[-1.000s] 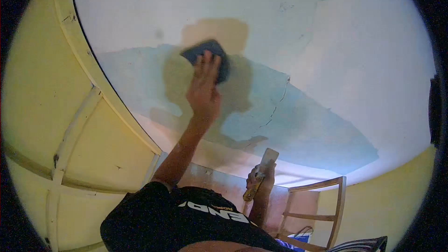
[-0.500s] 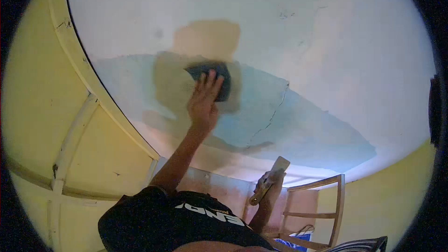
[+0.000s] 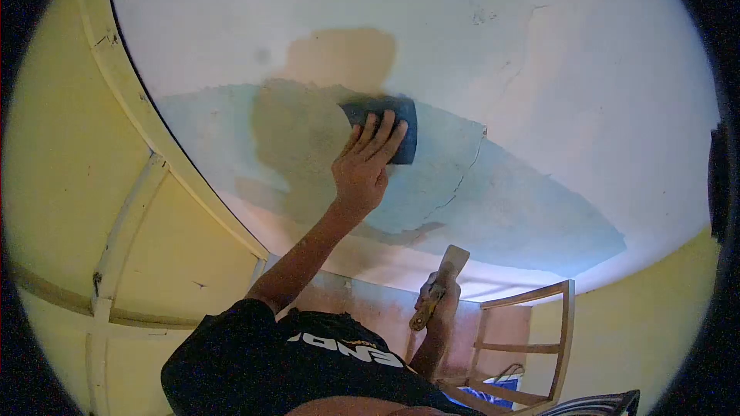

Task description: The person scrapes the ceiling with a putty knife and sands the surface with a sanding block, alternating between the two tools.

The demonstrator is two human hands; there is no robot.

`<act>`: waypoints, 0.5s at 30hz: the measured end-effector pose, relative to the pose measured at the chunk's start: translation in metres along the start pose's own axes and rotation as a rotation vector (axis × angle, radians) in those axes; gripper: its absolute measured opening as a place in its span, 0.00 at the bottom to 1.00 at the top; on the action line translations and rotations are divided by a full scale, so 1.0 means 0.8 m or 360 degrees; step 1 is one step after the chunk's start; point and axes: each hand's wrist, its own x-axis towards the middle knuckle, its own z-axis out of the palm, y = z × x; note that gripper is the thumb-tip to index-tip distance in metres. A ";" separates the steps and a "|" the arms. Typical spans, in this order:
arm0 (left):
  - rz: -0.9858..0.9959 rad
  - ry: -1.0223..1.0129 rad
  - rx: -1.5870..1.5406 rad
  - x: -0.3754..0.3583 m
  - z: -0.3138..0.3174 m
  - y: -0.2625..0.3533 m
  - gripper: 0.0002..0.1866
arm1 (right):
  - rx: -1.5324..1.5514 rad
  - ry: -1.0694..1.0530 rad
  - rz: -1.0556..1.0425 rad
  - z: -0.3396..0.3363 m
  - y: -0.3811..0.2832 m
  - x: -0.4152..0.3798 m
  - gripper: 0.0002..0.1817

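Observation:
My left hand (image 3: 362, 173) lies with its fingers over a dark sheet of sandpaper (image 3: 402, 131), pressing it to a pale painted surface (image 3: 601, 85). Beneath the sheet is a blue-green patch (image 3: 532, 200) with a ragged edge. A thin crack (image 3: 462, 181) runs down through the patch, right of my left hand. Lower down, my right hand (image 3: 439, 296) is wrapped around the handle of a scraper (image 3: 455, 260). The scraper's broad blade points up, and it appears apart from the surface.
A wooden frame with rungs (image 3: 566, 347) stands at lower right, with a blue item (image 3: 493, 391) behind it. Yellow panelled wall (image 3: 62, 208) with pale battens fills the left side. A yellow wall (image 3: 640, 323) is at right. Shadows fall across the patch.
My left hand has slid to the right with the sandpaper across the patch. My right hand with the scraper has shifted slightly up and left.

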 end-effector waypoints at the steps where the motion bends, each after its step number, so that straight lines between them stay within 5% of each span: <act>1: 0.0019 -0.0026 0.0027 -0.008 0.002 -0.001 0.39 | 0.0059 0.0008 0.0011 0.001 0.001 0.000 0.31; 15: -0.0317 -0.0228 0.0081 -0.171 -0.016 -0.106 0.37 | 0.0267 -0.0082 -0.0012 -0.005 0.012 -0.002 0.33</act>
